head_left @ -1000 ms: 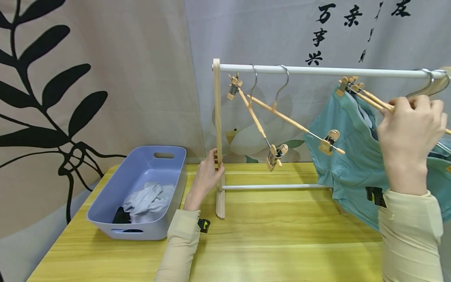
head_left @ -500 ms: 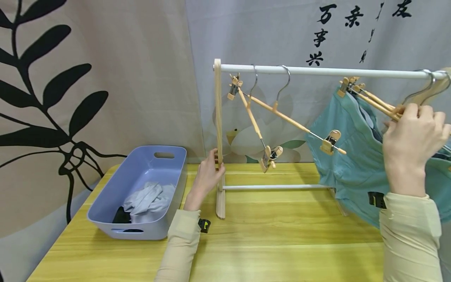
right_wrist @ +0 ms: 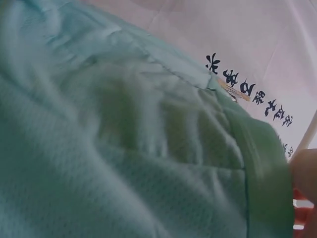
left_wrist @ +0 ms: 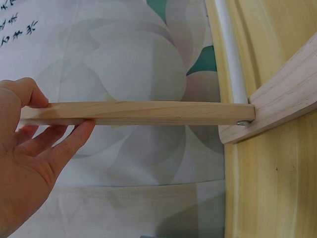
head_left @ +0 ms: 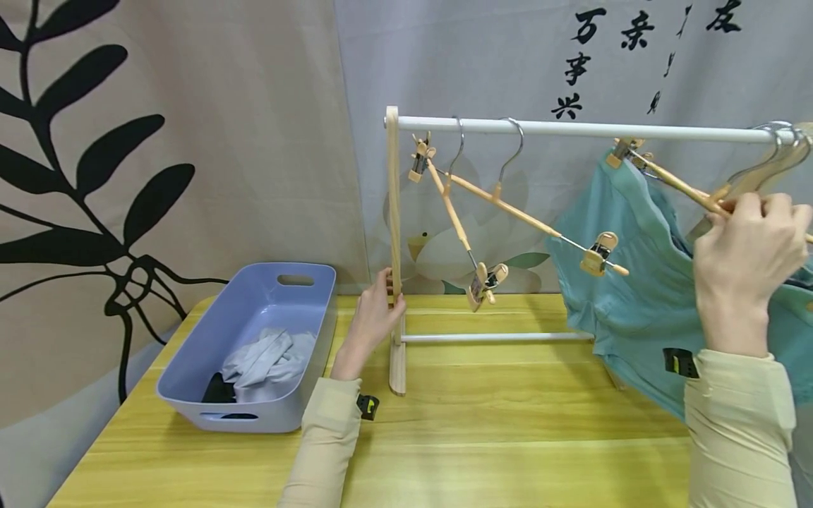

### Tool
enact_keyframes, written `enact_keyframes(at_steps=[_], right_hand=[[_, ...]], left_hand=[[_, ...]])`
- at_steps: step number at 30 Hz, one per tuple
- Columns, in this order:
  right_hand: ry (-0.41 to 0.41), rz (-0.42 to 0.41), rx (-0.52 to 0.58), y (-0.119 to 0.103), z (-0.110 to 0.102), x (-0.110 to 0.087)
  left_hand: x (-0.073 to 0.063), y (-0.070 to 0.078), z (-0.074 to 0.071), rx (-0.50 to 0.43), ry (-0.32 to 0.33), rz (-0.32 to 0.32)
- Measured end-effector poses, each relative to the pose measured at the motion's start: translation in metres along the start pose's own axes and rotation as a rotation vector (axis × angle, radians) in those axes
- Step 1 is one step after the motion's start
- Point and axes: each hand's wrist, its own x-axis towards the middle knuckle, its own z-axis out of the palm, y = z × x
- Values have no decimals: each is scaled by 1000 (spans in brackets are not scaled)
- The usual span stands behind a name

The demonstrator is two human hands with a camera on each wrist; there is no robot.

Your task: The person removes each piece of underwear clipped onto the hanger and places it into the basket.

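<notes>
My left hand (head_left: 371, 317) grips the wooden upright post (head_left: 394, 197) of a small clothes rack, thumb on one side and fingers on the other. In the left wrist view, the post (left_wrist: 143, 113) runs down to its foot (left_wrist: 282, 99). At the right end of the rack, my right hand (head_left: 749, 268) holds a wooden clip hanger (head_left: 679, 185) by its bar. Teal shorts (head_left: 625, 282) hang beside and below that hand. Teal cloth (right_wrist: 148, 163) fills much of the right wrist view, with some fingers (right_wrist: 303, 171) at its right edge.
Two wooden clip hangers without clothes, a nearer one (head_left: 452, 212) and a longer one (head_left: 514, 212), hang from the white top rail (head_left: 571, 129). Left of the rack stands a blue-purple basket (head_left: 190, 353) with pale cloth (head_left: 269, 360) inside. A lower white bar (head_left: 495, 337) crosses the rack.
My right hand has moved slightly down and right with the hanger. The clip ends of the hangers there have shifted, and the shorts have swung a little. My left hand stays on the post.
</notes>
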Motion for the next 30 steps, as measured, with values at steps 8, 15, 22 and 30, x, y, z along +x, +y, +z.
enact_keyframes(at_steps=[8,15,22,30], right_hand=[[91,-12,98,-6,-5,-2],[135,-35,123,-11,-7,-9],[168,-187,110,-13,-8,-19],[196,-297,175,-15,-4,-31]], left_hand=[[0,0,0,-7,3,2],[0,1,-1,-14,7,5],[0,1,-1,-11,10,4],[-1,1,-1,-15,1,0]])
